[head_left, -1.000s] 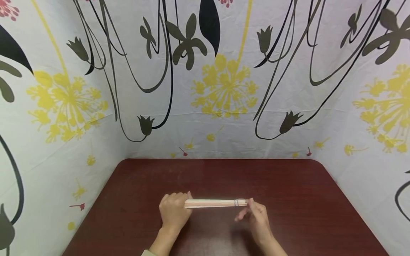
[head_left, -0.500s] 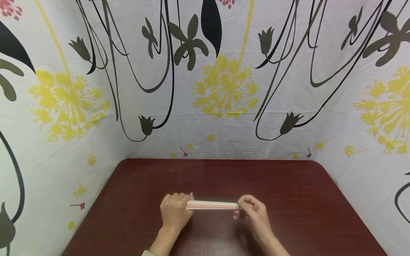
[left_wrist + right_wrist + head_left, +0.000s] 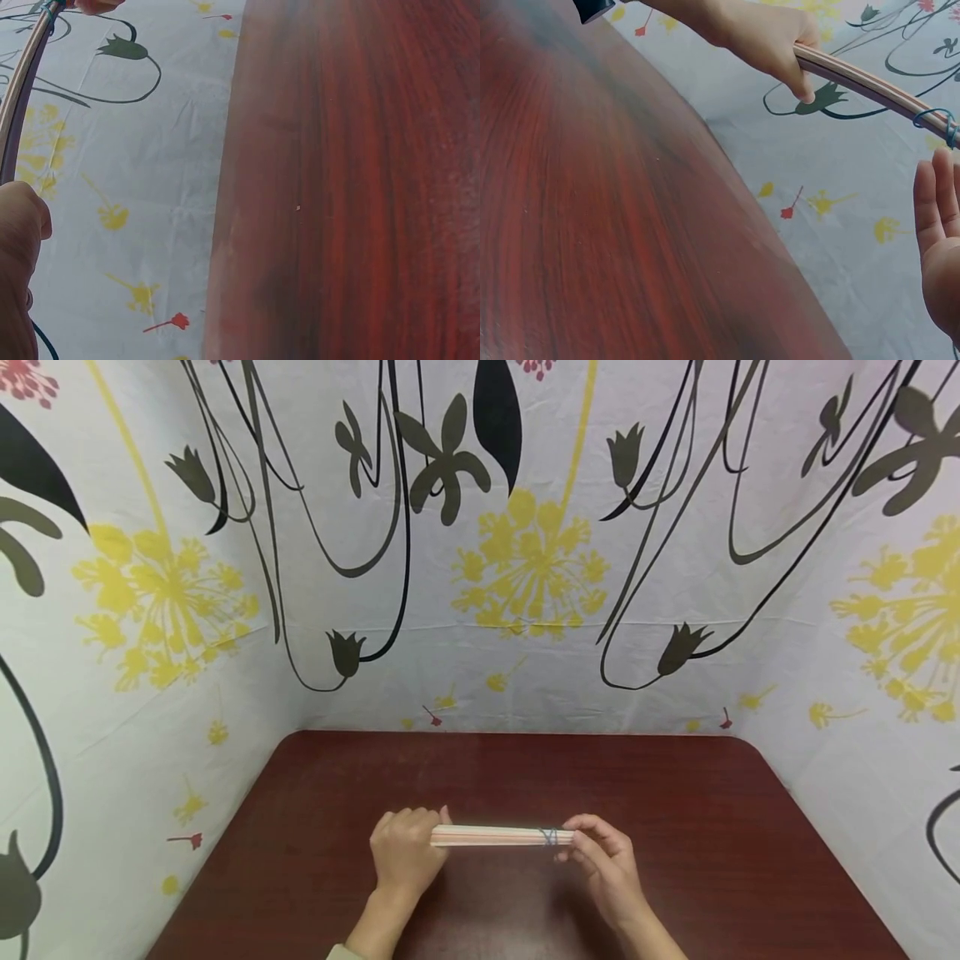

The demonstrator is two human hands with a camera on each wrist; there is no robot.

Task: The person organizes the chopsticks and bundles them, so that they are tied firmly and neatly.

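A bundle of pale wooden chopsticks (image 3: 487, 836) is held level above the table. In the head view, my left hand (image 3: 407, 853) grips its left end with the fingers wrapped round it. A blue rubber band (image 3: 550, 837) crosses over the chopsticks near the right end. My right hand (image 3: 609, 868) has thumb and fingers at that right tip, just past the band, pinching it. The right wrist view shows the band looped, with a loose curve standing off the chopsticks (image 3: 870, 88); the right fingers (image 3: 928, 199) there are partly cut off by the frame.
Beneath the hands lies a dark red wooden table (image 3: 360, 777) with rounded far corners. White cloth (image 3: 420, 652) printed with flowers hangs at the back and on both sides, close to the table's edges.
My right hand has covered the banded part, then shifted slightly right to the tip. The band, two near-parallel strands before, now shows crossed strands. My left hand keeps its grip.
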